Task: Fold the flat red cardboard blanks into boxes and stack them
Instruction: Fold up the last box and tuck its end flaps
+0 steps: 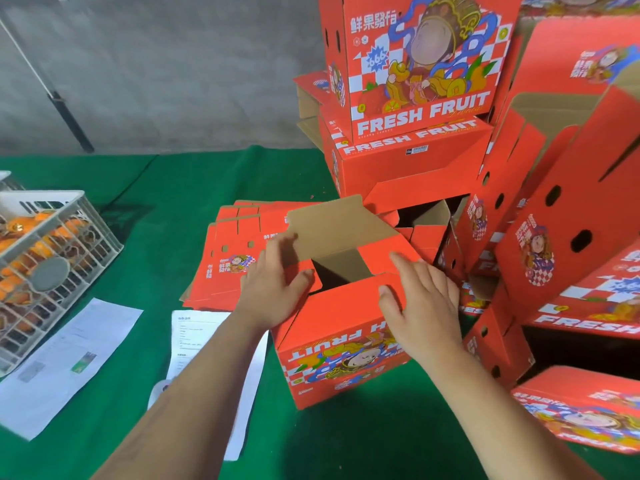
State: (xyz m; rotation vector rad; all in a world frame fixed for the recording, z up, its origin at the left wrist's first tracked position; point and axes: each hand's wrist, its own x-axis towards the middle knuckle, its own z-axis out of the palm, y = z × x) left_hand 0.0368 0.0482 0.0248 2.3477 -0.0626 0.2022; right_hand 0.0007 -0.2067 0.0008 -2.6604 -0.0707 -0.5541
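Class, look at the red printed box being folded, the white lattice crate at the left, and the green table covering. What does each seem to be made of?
Red printed box: cardboard, smooth red print outside, raw brown inside its raised flap.
White lattice crate: probably moulded plastic, judging by its even grid walls.
Green table covering: likely felt-like cloth; matte and creased.

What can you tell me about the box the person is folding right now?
The box is red printed cardboard, brown inside, with a cartoon figure and FRUIT lettering upside down on its near side. It stands on the green cloth, top still open: a brown flap stands up at the back and the dark inside shows. The left hand presses a flap at its left edge, the right hand rests on its right top. Flat blanks lie behind it.
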